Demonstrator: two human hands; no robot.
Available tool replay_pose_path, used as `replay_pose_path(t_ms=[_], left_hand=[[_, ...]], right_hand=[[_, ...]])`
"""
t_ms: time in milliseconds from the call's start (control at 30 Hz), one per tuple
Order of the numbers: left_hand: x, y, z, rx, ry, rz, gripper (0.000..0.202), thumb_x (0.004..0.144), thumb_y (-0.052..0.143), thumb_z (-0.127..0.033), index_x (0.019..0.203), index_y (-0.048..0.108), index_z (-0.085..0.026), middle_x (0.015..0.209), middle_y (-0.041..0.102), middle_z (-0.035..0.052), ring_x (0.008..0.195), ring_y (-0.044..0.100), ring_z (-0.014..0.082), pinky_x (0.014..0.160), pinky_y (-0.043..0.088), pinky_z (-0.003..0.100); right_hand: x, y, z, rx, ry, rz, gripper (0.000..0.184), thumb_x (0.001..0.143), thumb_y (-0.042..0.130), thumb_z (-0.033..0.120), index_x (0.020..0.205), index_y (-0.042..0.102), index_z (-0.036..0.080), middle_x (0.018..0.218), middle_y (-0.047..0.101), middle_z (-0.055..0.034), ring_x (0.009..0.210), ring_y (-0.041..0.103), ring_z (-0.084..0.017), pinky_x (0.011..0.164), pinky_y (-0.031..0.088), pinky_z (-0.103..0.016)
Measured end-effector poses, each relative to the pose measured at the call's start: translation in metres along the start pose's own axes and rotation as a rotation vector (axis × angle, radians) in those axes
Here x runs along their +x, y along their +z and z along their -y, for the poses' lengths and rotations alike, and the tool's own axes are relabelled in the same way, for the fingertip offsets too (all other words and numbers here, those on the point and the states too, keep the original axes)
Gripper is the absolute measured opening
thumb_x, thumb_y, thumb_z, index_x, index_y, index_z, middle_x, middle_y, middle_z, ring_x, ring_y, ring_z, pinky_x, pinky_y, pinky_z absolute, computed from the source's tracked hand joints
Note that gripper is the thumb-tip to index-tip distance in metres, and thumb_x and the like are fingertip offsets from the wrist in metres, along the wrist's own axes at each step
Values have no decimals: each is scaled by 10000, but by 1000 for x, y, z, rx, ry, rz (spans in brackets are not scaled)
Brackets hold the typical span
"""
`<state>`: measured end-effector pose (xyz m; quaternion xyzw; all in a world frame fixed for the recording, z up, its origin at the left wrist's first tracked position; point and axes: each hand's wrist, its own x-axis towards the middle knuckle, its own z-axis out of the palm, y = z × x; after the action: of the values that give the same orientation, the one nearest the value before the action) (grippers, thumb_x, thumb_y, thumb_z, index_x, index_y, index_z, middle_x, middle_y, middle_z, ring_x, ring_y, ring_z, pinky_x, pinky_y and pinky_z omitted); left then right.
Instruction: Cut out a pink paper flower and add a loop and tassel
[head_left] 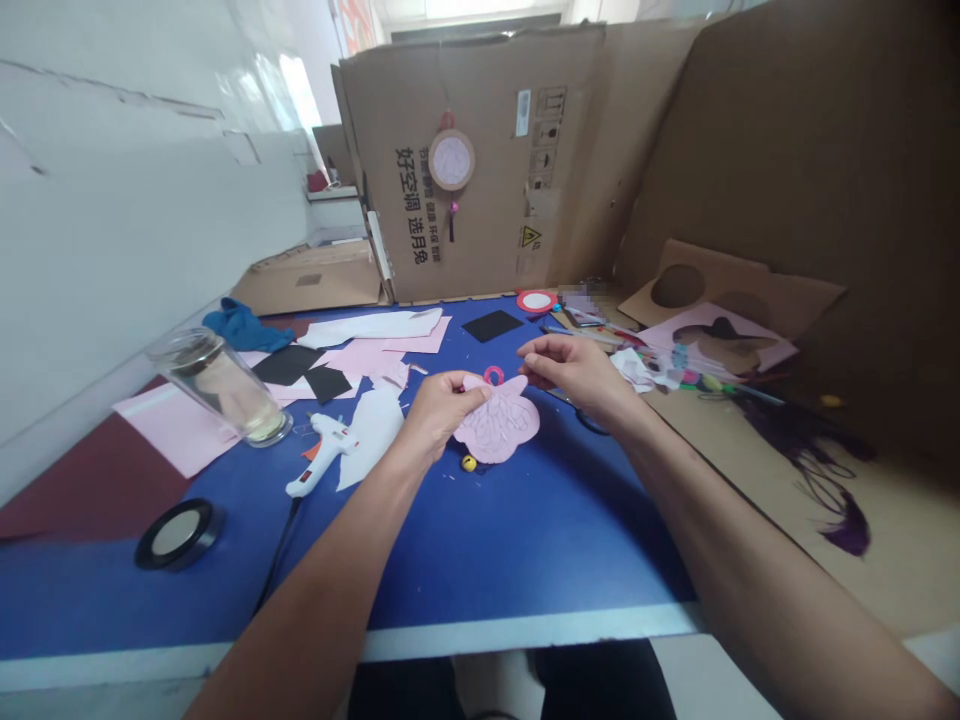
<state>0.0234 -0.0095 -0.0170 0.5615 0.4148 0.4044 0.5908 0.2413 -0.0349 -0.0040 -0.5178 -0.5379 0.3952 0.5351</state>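
Observation:
My left hand [442, 408] pinches the upper left edge of a pink scalloped paper ornament [501, 425] with raised lines on its face. A bright pink ring [493, 375] sits at the ornament's top, and a small yellow bell [469, 463] shows below its lower left edge. Beside the ornament's upper right tip is my right hand [574, 372], its thumb and fingertips drawn together. Whether those fingertips hold anything is too small to make out. Under the right wrist, a black scissors handle [592, 422] is partly hidden.
At left lie a white glue gun [322, 465], a tilted-looking glass jar [225, 385], a black tape roll [178, 533] and paper sheets. A round ornament [452, 160] hangs on the cardboard behind. Purple tassels [847, 525] and cut cardboard [731, 275] are at right.

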Motion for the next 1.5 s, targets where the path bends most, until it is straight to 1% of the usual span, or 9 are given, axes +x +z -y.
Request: replay_pose_path(t_ms=[233, 500, 700, 867, 1033, 1133, 1233, 1367, 1500], left_hand=[[1, -4, 1, -30, 15, -14, 150, 722, 847, -280, 767, 755, -171, 738, 717, 35, 646, 637, 153, 620, 475, 294], [0, -1, 2, 8, 30, 1, 193, 707, 849, -332, 772, 756, -176, 714, 690, 15, 616, 592, 138, 596, 434, 277], [-2, 2, 3, 31, 36, 20, 219, 708, 844, -357, 793, 768, -170, 716, 696, 22, 616, 599, 148, 593, 436, 283], [-3, 4, 1, 40, 37, 44, 175, 730, 833, -323, 803, 784, -172, 744, 716, 32, 642, 619, 153, 609, 452, 285], [-3, 5, 0, 15, 33, 40, 145, 737, 824, -244, 864, 806, -176, 783, 725, 27, 668, 624, 147, 645, 467, 288], [-3, 4, 0, -10, 33, 35, 231, 728, 826, -198, 957, 814, -177, 820, 731, 21, 694, 630, 142, 655, 466, 279], [-4, 4, -1, -23, 9, 36, 318, 727, 815, -163, 1045, 800, -183, 788, 713, 2, 666, 621, 139, 631, 452, 272], [-5, 2, -2, 16, -5, 42, 296, 723, 803, -138, 1017, 797, -180, 775, 711, 3, 662, 633, 144, 627, 459, 272], [0, -2, 3, 114, 11, -8, 290, 737, 793, -131, 1024, 799, -178, 744, 691, -5, 605, 587, 134, 590, 424, 270]], right_hand=[[0, 2, -1, -29, -3, 12, 259, 786, 848, 414, 934, 760, 220, 746, 733, -18, 697, 681, -180, 656, 545, -313], [-8, 11, 8, -167, -104, 102, 371, 894, 765, 592, 901, 792, 222, 881, 785, -50, 813, 694, -212, 769, 561, -345], [-9, 16, 9, -209, -109, 132, 315, 858, 779, 521, 819, 781, 208, 797, 767, -36, 751, 665, -199, 729, 521, -333], [-8, 16, 8, -221, -84, 128, 267, 830, 790, 475, 774, 773, 214, 742, 757, -28, 697, 658, -194, 673, 512, -320], [-8, 12, 8, -217, -97, 69, 246, 850, 775, 451, 758, 762, 223, 757, 770, -33, 729, 678, -203, 707, 524, -324], [-5, 8, 4, -227, -120, -5, 260, 868, 768, 452, 744, 750, 224, 748, 752, -29, 710, 647, -192, 672, 490, -319], [-1, 4, -1, -206, -112, -87, 267, 869, 769, 475, 791, 753, 220, 719, 717, -18, 643, 592, -173, 616, 452, -315], [0, 1, -1, -171, -90, -201, 268, 859, 772, 478, 793, 753, 219, 739, 723, -30, 660, 615, -176, 633, 483, -317], [-1, 2, 3, -20, -46, -166, 251, 817, 820, 459, 788, 749, 220, 747, 722, -22, 691, 632, -165, 672, 507, -306]])
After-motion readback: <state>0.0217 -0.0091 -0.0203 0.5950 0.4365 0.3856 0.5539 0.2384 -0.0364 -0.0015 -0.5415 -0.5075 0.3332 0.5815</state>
